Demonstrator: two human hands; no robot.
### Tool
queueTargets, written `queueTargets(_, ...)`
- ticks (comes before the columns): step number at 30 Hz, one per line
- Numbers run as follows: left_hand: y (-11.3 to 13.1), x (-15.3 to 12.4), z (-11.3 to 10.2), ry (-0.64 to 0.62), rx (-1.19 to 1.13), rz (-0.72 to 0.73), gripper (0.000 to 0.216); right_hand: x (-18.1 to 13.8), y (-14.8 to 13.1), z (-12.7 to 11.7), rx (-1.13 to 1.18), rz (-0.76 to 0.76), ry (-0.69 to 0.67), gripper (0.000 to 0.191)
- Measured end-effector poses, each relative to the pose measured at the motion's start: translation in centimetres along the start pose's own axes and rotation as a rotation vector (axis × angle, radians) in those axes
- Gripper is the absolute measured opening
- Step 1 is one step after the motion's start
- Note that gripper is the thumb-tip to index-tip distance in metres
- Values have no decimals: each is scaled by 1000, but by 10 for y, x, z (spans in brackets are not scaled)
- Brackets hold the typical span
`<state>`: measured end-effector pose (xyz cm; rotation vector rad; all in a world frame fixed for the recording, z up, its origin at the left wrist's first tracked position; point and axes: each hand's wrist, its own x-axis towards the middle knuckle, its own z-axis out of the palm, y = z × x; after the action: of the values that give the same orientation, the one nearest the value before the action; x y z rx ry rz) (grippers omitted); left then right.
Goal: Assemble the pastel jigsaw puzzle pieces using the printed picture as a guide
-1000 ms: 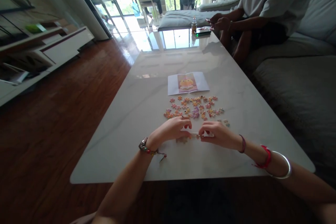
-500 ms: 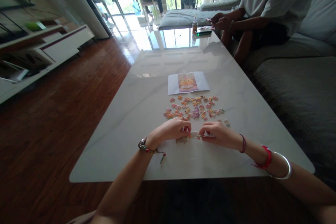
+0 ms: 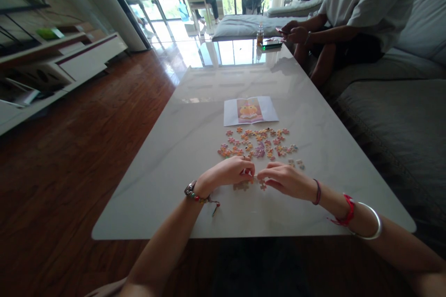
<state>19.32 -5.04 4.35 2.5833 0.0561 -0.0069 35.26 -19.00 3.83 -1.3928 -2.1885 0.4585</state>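
1. Left hand [image 3: 228, 171]: fingers curled, tips nearly meeting; cannot tell what they grip.
2. Right hand [image 3: 287, 180]: fingers slightly parted, tips just beside the left's; its hold is unclear.
3. Puzzle pieces [image 3: 259, 150]: mostly beyond both hands, well in from the table's [image 3: 156, 185] near edge.
4. Sheet [image 3: 250, 110]: beyond them, toward the far edge.

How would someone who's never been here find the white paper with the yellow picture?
On the long white marbled table, look past the bare left hand and bare right hand to the small pink and orange puzzle pieces. Just beyond lies the creased white paper sheet. Unlike the pieces, it's one wide rectangle with a yellow and pink picture.
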Motion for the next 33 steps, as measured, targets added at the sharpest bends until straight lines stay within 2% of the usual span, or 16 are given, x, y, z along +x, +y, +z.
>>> queueTargets(8,1,0,-2,-9,-13,-15,7,-1,0,9,-22,91,-12,18)
queueTargets(17,1,0,-1,-18,-13,-5,8,1,-2,7,-15,12,-27,18)
queueTargets(23,1,0,-2,-21,-13,-15,7,-1,-2,12,-73,38,5,15)
queueTargets(33,3,1,-4,-31,-11,-3,8,3,-5,8,45,34,-69,11)
